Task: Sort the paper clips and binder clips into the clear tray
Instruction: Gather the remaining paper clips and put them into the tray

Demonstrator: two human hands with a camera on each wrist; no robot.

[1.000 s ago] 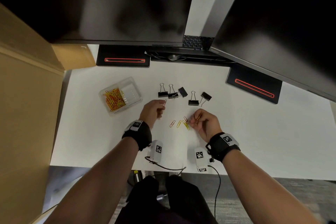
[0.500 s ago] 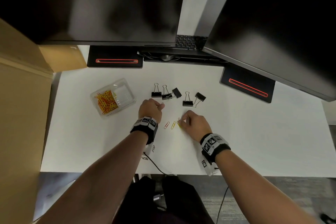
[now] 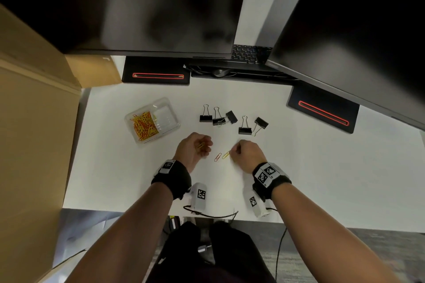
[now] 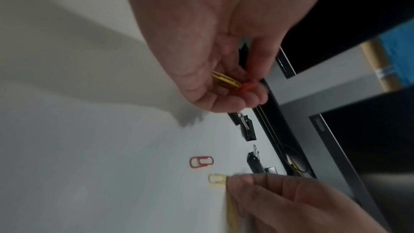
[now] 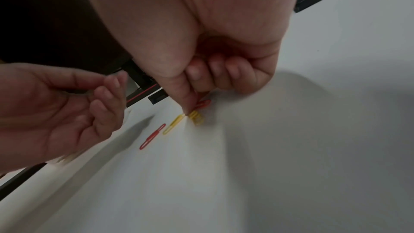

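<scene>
The left hand (image 3: 195,148) is turned palm up, fingers curled loosely around a few yellow and red paper clips (image 4: 226,81). The right hand (image 3: 247,155) is clenched, its thumb and forefinger pinching a yellow paper clip (image 3: 225,155) on the tabletop (image 3: 322,167); a red paper clip (image 3: 217,157) lies just beside it. Five black binder clips (image 3: 218,117) sit toward the tabletop's far edge. The clear tray (image 3: 171,122), toward the left edge, holds many paper clips in its left compartment.
</scene>
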